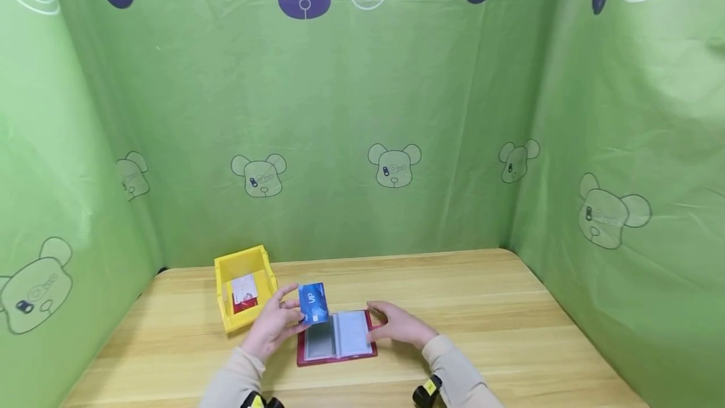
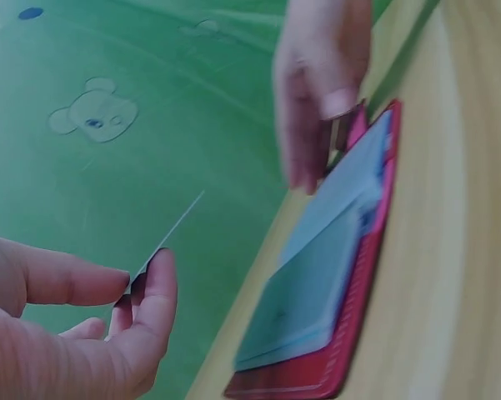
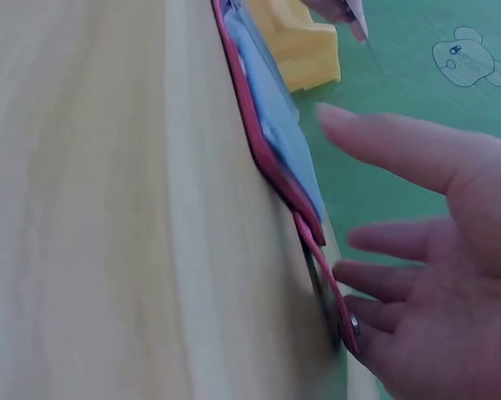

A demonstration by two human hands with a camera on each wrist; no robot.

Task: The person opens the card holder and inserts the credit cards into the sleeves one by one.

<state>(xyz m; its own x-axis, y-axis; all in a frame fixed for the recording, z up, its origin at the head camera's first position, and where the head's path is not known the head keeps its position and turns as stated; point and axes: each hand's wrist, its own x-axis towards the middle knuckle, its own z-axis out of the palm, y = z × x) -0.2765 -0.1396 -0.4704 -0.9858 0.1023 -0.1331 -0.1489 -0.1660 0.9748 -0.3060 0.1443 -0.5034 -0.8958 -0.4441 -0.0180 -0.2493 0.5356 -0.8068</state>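
Observation:
My left hand (image 1: 273, 326) pinches a blue card (image 1: 314, 300) marked VIP between thumb and fingers, raised over the left part of a card holder. The left wrist view catches this card nearly edge-on. Red on the outside, the card holder (image 1: 352, 332) lies spread on the table with its clear sleeves facing up. At its right edge is my right hand (image 1: 402, 325), thumb and fingers apart. In the right wrist view, the holder's red strap (image 3: 327, 271), with a metal snap, reaches the lower fingers; whether they bear on it is unclear.
A yellow bin (image 1: 221, 298) stands on the table to the left, close to my left hand. Inside it lie a white card (image 1: 244, 287) and something red (image 1: 245, 306). Green printed sheeting (image 1: 340, 219) walls the wooden table (image 1: 464, 294) at the back and sides.

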